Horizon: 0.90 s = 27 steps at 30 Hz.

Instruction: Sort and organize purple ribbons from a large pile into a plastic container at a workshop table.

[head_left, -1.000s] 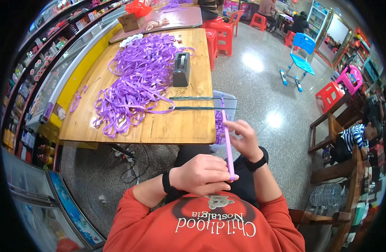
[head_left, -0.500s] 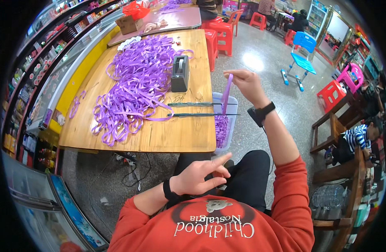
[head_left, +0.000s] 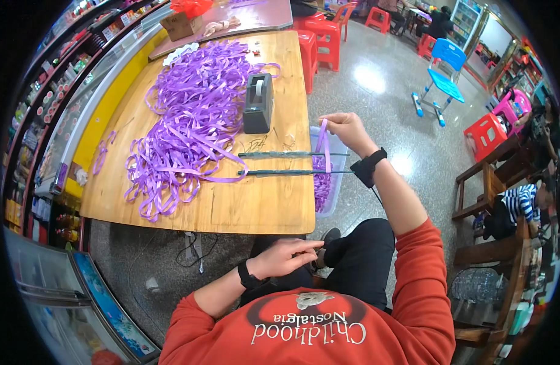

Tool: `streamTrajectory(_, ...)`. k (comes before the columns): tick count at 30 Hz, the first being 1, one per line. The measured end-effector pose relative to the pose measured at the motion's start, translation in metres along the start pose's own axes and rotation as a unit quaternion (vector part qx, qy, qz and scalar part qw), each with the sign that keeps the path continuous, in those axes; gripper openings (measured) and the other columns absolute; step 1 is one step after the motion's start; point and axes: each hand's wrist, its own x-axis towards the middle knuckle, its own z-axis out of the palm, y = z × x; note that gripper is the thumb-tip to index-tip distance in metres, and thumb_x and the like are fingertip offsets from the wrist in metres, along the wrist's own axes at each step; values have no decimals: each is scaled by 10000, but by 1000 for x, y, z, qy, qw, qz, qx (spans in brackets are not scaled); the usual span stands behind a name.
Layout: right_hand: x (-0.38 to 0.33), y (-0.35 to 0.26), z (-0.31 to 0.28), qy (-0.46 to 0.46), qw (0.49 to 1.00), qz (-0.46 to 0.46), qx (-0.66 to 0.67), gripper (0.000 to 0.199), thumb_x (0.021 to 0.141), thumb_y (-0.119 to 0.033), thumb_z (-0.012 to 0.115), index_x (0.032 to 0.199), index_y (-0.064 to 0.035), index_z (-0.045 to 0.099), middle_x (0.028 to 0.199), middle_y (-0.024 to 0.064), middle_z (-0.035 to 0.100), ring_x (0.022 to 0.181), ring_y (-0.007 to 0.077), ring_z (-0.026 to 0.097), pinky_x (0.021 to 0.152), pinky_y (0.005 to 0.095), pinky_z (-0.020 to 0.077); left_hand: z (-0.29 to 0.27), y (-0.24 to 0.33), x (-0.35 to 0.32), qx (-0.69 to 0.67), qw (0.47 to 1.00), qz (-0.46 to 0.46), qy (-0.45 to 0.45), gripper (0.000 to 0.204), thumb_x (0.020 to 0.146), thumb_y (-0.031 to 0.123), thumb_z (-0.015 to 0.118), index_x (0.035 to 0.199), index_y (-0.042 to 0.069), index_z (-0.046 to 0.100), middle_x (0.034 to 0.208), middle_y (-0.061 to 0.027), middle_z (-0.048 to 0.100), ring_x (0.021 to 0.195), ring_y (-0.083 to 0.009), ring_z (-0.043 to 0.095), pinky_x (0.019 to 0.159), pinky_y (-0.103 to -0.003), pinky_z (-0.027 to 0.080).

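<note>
Carried purple ribbon (head_left: 328, 149) forward, away from left hand (head_left: 279, 258); pinching it in right hand (head_left: 347, 129): narrow, flat, doubled, hanging at rods (head_left: 277, 173); holding left empty, unclenched.

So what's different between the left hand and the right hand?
The right hand pinches a purple ribbon, while the left hand holds nothing that shows. The right hand reaches out past the table, near the plastic bin; the left hand stays close to the body, above the lap. Both hands have something black around the wrist.
</note>
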Motion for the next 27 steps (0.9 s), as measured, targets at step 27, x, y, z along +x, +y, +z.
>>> streamTrajectory(27, -216, 54, 77, -57, 863, 397, 308, 214, 861, -297, 645, 831, -87, 668, 615, -31, 543, 525, 53, 457, 450, 231, 335, 27, -61, 55, 66, 970, -54, 228, 240, 903, 240, 643, 813, 20, 678, 687, -43, 601, 631, -142, 550, 616, -297, 432)
